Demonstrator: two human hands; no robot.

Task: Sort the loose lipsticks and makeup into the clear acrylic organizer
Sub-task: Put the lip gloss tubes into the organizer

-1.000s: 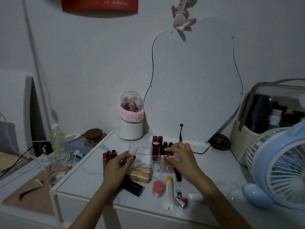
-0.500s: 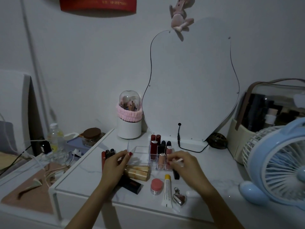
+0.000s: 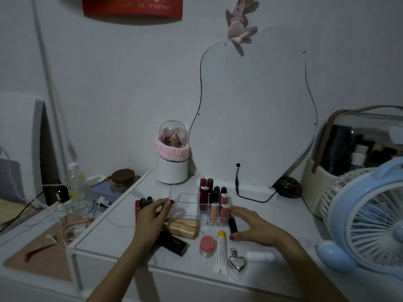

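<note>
- Clear acrylic organizer (image 3: pixel 188 203) sits between my hands, lipsticks upright in its right compartments.
- My left hand (image 3: pixel 152 219) rests loosely spread at its left edge.
- My right hand (image 3: pixel 254 227) spreads wide around a dark lipstick (image 3: pixel 233 225), not closed on it.

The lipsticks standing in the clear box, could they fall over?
Maybe. The right hand is reaching for the black lipstick right beside the clear organizer, so a bump could tip the upright lipsticks. The silver heart keychain lies near the table's front edge and could get knocked off.
</note>
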